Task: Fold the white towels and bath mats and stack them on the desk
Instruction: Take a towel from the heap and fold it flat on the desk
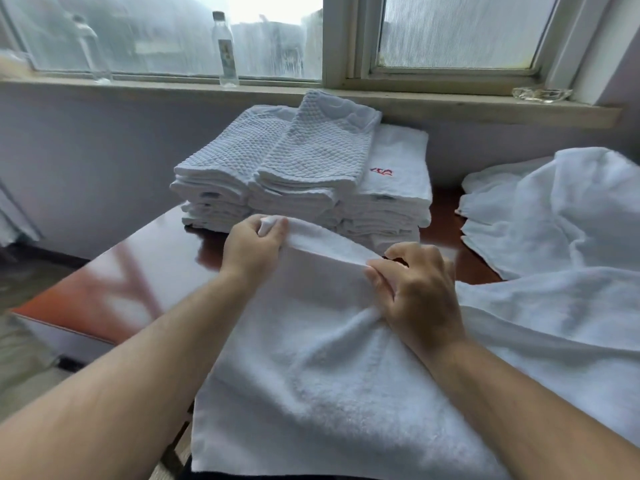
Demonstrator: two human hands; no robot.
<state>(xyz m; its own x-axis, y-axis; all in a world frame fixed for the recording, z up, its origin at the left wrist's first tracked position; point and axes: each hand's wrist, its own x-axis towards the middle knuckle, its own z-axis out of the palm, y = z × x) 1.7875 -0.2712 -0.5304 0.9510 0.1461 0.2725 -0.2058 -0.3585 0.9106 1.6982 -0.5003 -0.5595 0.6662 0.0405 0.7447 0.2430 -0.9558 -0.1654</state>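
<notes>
A white towel (311, 358) lies across the near edge of the glossy brown desk (138, 271) and hangs toward me. My left hand (251, 249) pinches its far left corner, lifted a little off the desk. My right hand (415, 292) grips the far edge further right, with the cloth bunched under the fingers. Behind the hands stands a stack of folded white towels and waffle-textured bath mats (304, 168); one folded towel shows red embroidery.
A heap of unfolded white towels (554, 230) covers the right side of the desk. On the windowsill stand a clear plastic bottle (227, 50) and a glass ashtray (542, 94). The desk's left edge drops to the floor.
</notes>
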